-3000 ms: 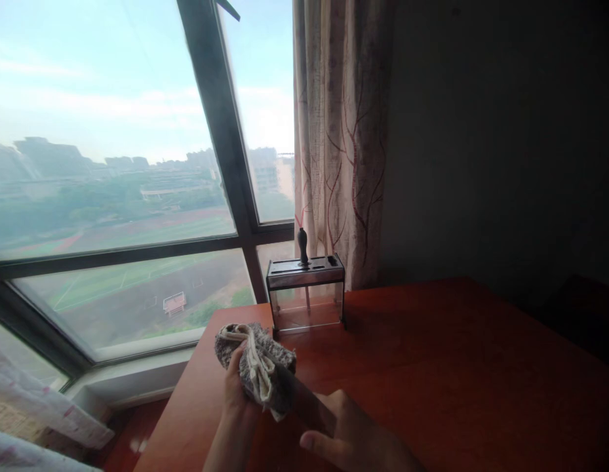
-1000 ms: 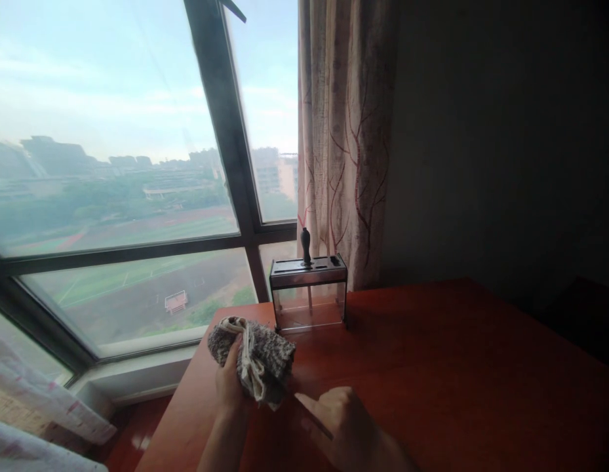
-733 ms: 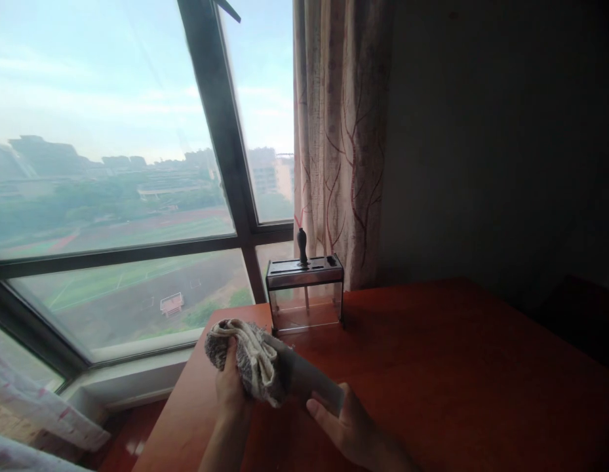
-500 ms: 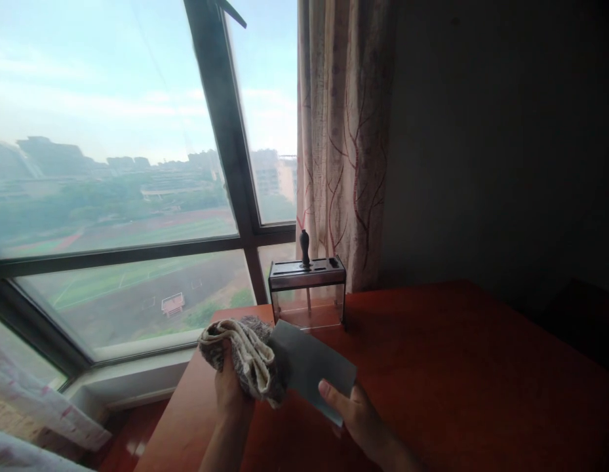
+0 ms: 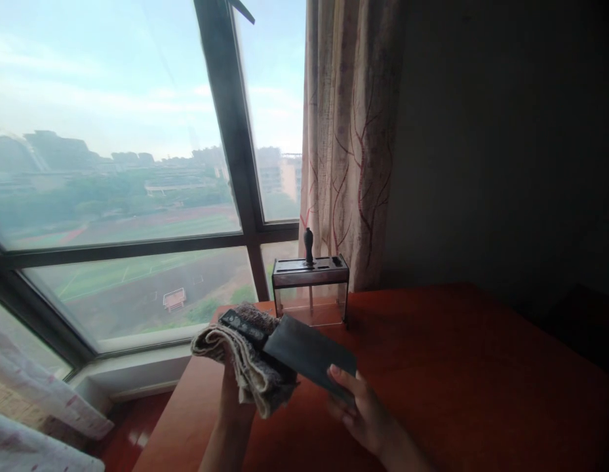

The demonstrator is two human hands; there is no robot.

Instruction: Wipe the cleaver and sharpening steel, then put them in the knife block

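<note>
A cleaver with a wide grey blade (image 5: 309,354) and a dark patterned handle (image 5: 242,326) is held above the table. My right hand (image 5: 360,406) is closed on the far right end of the blade, thumb on top and fingers beneath. My left hand (image 5: 234,387) grips a folded grey-brown towel (image 5: 259,377) with pale edges. The cleaver's handle lies against the top of the towel. Most of my left fingers are hidden behind the towel folds.
A clear-sided knife block (image 5: 311,272) with one black-handled tool (image 5: 309,246) upright in it stands at the back of the reddish wooden table (image 5: 456,367). Behind it hang a curtain (image 5: 351,131) and a large window (image 5: 117,164).
The cleaver has tilted, so its blade looks darker and its handle now shows on the towel. The towel has turned and dipped slightly. The view has shifted a little left.
</note>
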